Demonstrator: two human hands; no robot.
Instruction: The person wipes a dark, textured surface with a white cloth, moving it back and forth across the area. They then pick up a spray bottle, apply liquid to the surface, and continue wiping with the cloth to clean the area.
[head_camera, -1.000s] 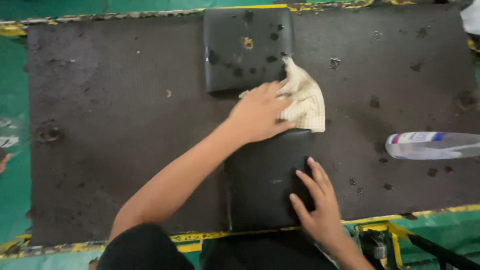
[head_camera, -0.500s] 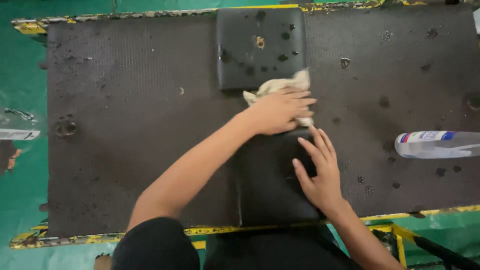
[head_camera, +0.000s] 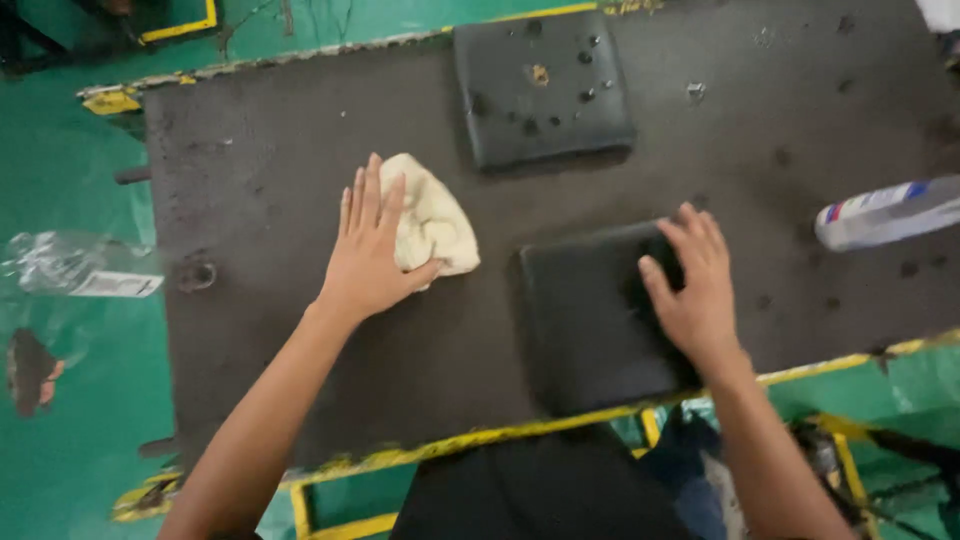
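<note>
Now the left hand (head_camera: 368, 250), flat and open, has slid the rag (head_camera: 430, 225) off the pad (head_camera: 590, 315) to its nine o'clock on the tabletop (head_camera: 250, 180), while the right hand (head_camera: 695, 290) presses open-palmed on the pad.

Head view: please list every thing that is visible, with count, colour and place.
cloth: 1, cream, crumpled on the mat left of centre, partly under the left hand
near pad: 1, black, square, at the mat's near edge, under the right hand
far pad: 1, black, square, spotted, at the mat's far edge
mat: 1, dark grey, stained, covers the table
spray bottle: 1, white with blue, lying at the right edge
plastic wrap: 1, clear, on the green floor at left
left hand: 1, flat, fingers spread, on the cloth's left part
right hand: 1, flat on the near pad's right part
</note>
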